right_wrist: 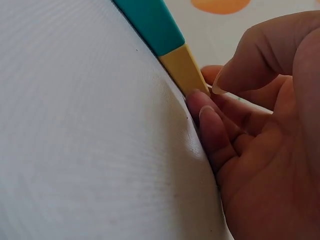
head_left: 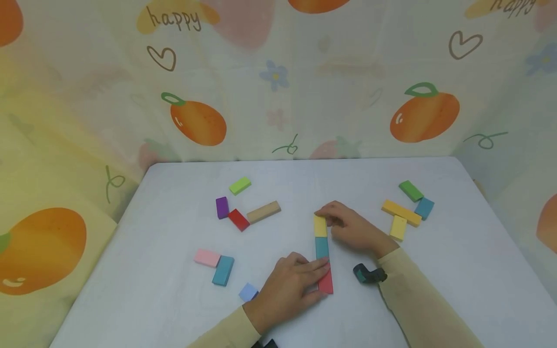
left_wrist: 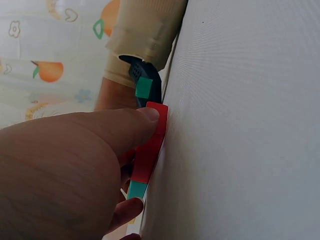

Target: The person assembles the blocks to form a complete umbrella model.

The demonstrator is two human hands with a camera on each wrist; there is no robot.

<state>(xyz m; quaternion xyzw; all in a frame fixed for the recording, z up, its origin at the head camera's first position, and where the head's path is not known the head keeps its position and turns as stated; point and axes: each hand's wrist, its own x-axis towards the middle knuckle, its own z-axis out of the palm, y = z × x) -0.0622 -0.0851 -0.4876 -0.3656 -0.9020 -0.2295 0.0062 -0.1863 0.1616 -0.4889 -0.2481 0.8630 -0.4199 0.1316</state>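
A straight row of blocks lies on the white table: a yellow block [head_left: 320, 226] at the far end, a teal block [head_left: 322, 246] in the middle, red [head_left: 325, 284] at the near end. My left hand [head_left: 290, 289] holds the red block, thumb at its near end and fingers across it towards the teal one. In the left wrist view, the thumb presses the red block [left_wrist: 150, 155]. My right hand [head_left: 354, 227] grips the yellow block's far end with curled fingers. The right wrist view shows those fingertips against the yellow block [right_wrist: 184, 70], which touches the teal block [right_wrist: 155, 25].
Left of the row lie a lime block [head_left: 240, 185], purple block [head_left: 222, 208], red block [head_left: 239, 220], tan block [head_left: 264, 211], pink block [head_left: 207, 257], blue-teal block [head_left: 223, 270] and blue cube [head_left: 248, 292]. At right, several green, orange, yellow and blue blocks cluster around an orange block [head_left: 401, 212].
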